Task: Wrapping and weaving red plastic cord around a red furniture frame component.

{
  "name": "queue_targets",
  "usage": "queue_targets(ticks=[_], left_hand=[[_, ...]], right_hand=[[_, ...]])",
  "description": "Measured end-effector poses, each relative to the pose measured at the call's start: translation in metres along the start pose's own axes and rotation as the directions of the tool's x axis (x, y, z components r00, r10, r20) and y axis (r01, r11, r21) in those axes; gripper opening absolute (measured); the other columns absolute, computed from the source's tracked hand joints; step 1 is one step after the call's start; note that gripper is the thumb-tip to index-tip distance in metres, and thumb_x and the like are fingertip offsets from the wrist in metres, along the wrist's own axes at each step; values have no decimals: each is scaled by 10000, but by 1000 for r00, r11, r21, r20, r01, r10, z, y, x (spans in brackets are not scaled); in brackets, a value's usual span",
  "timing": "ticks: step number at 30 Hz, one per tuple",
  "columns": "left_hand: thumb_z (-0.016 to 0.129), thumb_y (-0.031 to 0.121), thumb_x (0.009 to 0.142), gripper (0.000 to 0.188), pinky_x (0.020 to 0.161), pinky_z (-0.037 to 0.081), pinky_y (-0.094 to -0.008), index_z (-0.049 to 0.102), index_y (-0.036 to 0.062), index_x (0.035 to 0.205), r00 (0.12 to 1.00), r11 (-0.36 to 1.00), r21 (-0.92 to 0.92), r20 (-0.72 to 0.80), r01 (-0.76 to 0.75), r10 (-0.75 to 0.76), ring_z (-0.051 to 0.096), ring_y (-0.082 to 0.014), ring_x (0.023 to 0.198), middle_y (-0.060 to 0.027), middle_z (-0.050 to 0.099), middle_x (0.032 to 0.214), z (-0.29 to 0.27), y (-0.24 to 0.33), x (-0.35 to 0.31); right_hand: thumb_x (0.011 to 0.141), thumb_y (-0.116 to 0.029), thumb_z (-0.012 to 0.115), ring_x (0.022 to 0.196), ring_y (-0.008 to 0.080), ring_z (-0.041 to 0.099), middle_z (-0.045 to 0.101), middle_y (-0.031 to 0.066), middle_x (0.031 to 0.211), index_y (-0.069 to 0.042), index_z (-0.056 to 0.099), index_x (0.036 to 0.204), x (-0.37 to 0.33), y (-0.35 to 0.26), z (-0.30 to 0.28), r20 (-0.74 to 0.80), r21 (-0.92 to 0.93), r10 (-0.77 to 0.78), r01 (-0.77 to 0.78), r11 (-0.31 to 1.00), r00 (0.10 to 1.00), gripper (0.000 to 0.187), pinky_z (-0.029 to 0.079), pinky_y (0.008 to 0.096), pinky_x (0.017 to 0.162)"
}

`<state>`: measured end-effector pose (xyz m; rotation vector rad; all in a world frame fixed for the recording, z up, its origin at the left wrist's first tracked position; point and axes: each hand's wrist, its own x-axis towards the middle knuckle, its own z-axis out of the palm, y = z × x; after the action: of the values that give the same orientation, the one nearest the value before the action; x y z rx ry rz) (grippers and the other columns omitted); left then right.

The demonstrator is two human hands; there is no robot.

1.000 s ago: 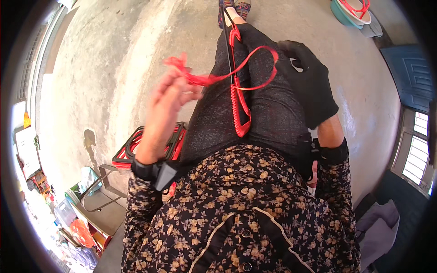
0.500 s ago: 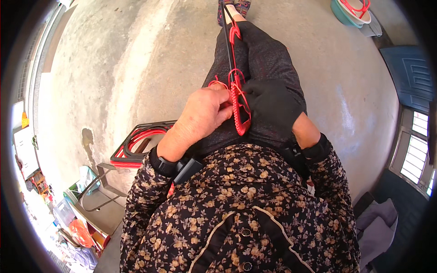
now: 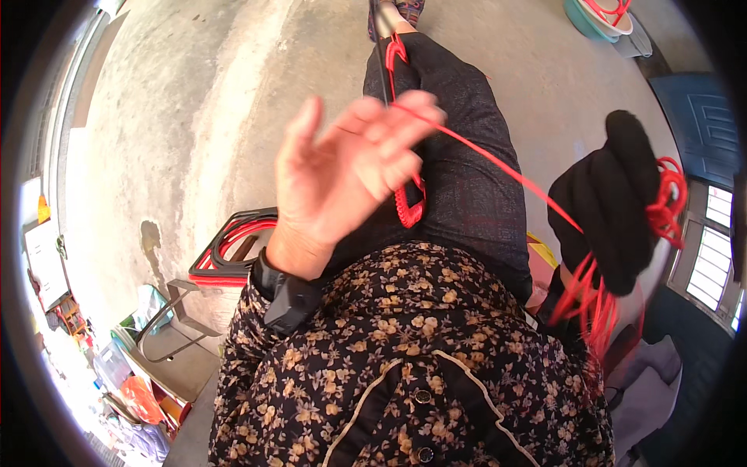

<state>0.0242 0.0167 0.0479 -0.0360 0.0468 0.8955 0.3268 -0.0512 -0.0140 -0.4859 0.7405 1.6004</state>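
Note:
My bare left hand (image 3: 346,171) is raised over my lap, palm up and fingers apart, slightly blurred. A taut red cord (image 3: 498,162) runs from beside its fingertips to my black-gloved right hand (image 3: 611,206), held out at the right. That hand is closed on the cord; a looped bundle (image 3: 667,202) sticks out past its fingers, and loose strands hang blurred below. Along my legs lies a thin black bar (image 3: 381,66) with red cord on it. A tightly wrapped red curve (image 3: 410,212) shows at its near end, partly hidden behind my left hand.
Black and red hoop-shaped frames (image 3: 233,247) are stacked at my left, by a metal stand (image 3: 183,311). Far right on the concrete floor stand nested basins (image 3: 595,27) with red pieces inside. Grey cloth (image 3: 646,389) lies at the lower right.
My right hand has swung from the wrapped curve out to the right, drawing the red cord taut. My left hand has let go of the work, lifted and spread its fingers.

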Motion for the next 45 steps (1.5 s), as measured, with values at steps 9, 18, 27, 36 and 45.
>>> queue_targets(ticks=[9, 18, 27, 36, 45], left_hand=[[529, 347, 929, 417, 494, 398, -219, 544, -12, 1141, 895, 863, 476, -441, 168, 69, 478, -131, 661, -18, 486, 746, -36, 24, -60], [548, 210, 945, 199, 359, 159, -197, 561, 14, 913, 848, 695, 660, -511, 285, 138, 218, -26, 419, 83, 280, 536, -24, 24, -86], [551, 234, 944, 228, 358, 194, -203, 566, 15, 882, 842, 650, 652, -539, 390, 36, 241, -28, 404, 68, 319, 524, -26, 33, -92], [539, 298, 950, 357, 426, 368, -181, 595, -10, 1123, 865, 613, 699, -500, 369, 49, 460, -50, 504, -6, 602, 754, -24, 23, -24], [625, 161, 899, 219, 386, 273, -169, 635, -11, 1033, 845, 766, 559, -533, 317, 38, 380, -18, 491, 39, 504, 642, -36, 10, -25]], right_hand=[[740, -224, 738, 756, 242, 616, 626, 101, 873, -10, 608, 922, 4, 115, 50, 308, -802, 286, 410, -434, 907, 309, 483, 333, 711], [714, -304, 745, 654, 300, 615, 608, 154, 714, -51, 607, 840, 17, 133, 31, 392, -441, 443, 588, -678, 806, 314, 468, 381, 597], [698, -274, 742, 649, 327, 613, 609, 145, 718, -75, 602, 852, 12, 139, 29, 485, -371, 465, 656, -658, 741, 288, 483, 399, 582], [765, -308, 691, 824, 273, 648, 648, 102, 924, -81, 545, 1139, 0, 141, 37, 529, -293, 479, 680, -672, 701, 461, 515, 372, 718], [715, -322, 717, 639, 314, 623, 618, 138, 764, -72, 578, 1025, 11, 139, 29, 510, -277, 541, 723, -633, 669, 422, 506, 385, 567]])
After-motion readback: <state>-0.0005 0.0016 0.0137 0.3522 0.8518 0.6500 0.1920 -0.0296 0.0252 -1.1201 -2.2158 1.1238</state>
